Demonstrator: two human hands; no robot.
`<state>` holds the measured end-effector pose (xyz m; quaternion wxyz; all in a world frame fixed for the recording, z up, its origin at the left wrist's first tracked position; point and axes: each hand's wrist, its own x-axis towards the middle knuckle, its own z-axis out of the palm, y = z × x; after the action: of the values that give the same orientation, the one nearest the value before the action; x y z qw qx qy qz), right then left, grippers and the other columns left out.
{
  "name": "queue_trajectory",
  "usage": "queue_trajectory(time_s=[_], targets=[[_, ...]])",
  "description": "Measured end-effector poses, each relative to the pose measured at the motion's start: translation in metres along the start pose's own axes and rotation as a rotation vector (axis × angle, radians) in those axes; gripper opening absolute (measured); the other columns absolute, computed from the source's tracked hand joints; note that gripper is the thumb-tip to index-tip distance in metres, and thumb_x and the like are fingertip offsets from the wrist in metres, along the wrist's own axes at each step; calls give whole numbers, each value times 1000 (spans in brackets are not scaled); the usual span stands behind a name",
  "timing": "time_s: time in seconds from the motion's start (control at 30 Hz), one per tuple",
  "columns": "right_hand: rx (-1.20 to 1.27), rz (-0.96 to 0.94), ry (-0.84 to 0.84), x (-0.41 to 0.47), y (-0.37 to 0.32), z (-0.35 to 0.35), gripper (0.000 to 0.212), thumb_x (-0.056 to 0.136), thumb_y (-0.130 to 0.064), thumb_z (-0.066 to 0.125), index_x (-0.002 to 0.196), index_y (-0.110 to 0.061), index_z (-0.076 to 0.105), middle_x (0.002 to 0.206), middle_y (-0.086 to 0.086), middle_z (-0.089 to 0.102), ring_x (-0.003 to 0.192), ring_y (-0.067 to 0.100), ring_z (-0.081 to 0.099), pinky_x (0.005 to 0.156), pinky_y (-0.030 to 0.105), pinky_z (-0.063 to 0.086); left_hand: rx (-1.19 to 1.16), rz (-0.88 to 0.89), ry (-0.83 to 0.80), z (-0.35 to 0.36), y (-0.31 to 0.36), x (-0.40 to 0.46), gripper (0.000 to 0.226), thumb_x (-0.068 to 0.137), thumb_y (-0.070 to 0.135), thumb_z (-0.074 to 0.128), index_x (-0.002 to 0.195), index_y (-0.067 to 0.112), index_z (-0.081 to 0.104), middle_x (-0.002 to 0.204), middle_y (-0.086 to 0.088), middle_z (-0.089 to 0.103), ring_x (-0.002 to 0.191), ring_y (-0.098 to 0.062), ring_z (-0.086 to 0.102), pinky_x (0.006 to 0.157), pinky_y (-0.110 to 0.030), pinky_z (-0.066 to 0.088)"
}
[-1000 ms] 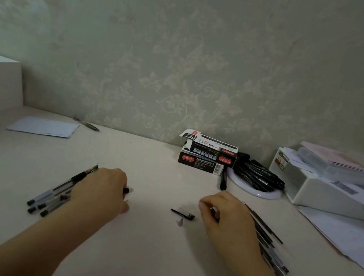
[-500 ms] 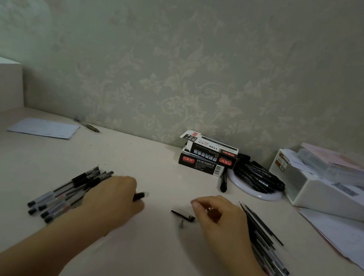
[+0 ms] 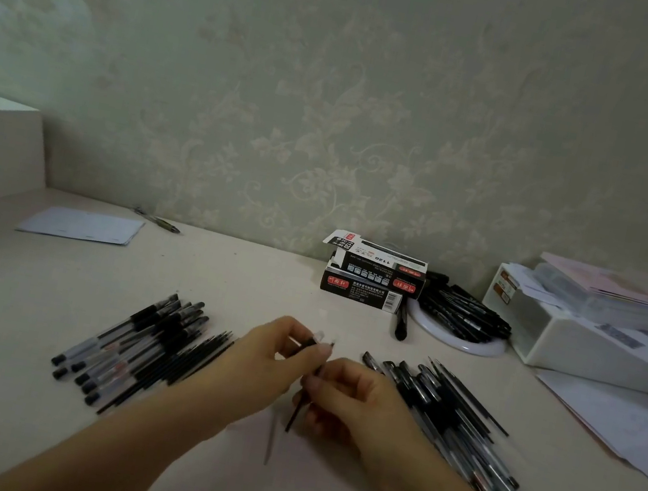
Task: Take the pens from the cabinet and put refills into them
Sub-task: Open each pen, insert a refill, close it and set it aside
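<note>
Both hands meet mid-desk over one pen. Left hand (image 3: 272,359) pinches the pen barrel (image 3: 307,344) at its far end btwn thumb and fingertips; barrel looks clear w/ a dark section, blurred. Right hand (image 3: 351,401) curls round a thin black refill (image 3: 295,413), lower end sticking out below the fingers, pointing toward the camera; upper end runs up to the barrel. Can't tell if it's inside yet.

Left of the grip: pile of pens (image 3: 133,337), clear bodies, black grips and caps, w/ loose refills alongside. Right of the grip: second pen pile (image 3: 451,419), darker, fanned out. Beyond the grip, near the wall: stacked black refill boxes (image 3: 369,275).
</note>
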<state>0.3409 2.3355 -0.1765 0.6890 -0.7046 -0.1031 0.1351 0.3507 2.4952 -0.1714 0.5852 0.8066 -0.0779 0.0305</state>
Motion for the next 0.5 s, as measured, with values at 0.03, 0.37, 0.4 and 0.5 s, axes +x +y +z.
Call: queue_trajectory(time_s=[0.03, 0.37, 0.4, 0.5], targets=[[27, -13, 27, 1, 0, -2, 15, 92, -12, 64, 98, 2, 65, 83, 12, 74, 67, 17, 65, 66, 26, 54, -24, -9, -15, -1, -1, 0, 13, 90, 41, 59, 91, 28, 62, 73, 8, 63, 43, 0, 46, 40, -11, 34], [433, -191, 298, 6, -7, -20, 15, 101, -12, 47, 99, -3, 58, 94, 17, 74, 77, 19, 71, 67, 23, 58, -49, 33, -133, -6, -5, 1, 20, 97, 29, 54, 92, 40, 69, 69, 9, 62, 42, -6, 44, 39, -14, 34], [434, -191, 297, 6, -8, -19, 15, 101, -12, 47, 99, -2, 57, 94, 17, 74, 77, 19, 71, 67, 23, 58, -55, 35, -136, -6, -5, 1, 20, 97, 28, 53, 94, 40, 69, 69, 9, 62, 42, -6, 44, 39, -15, 34], [440, -197, 308, 7, -6, -19, 14, 101, -12, 46, 99, -2, 57, 93, 17, 74, 76, 19, 71, 67, 23, 59, -65, 31, -136, -7, -5, 1, 22, 97, 26, 53, 95, 40, 70, 69, 9, 61, 43, -6, 44, 40, -15, 34]])
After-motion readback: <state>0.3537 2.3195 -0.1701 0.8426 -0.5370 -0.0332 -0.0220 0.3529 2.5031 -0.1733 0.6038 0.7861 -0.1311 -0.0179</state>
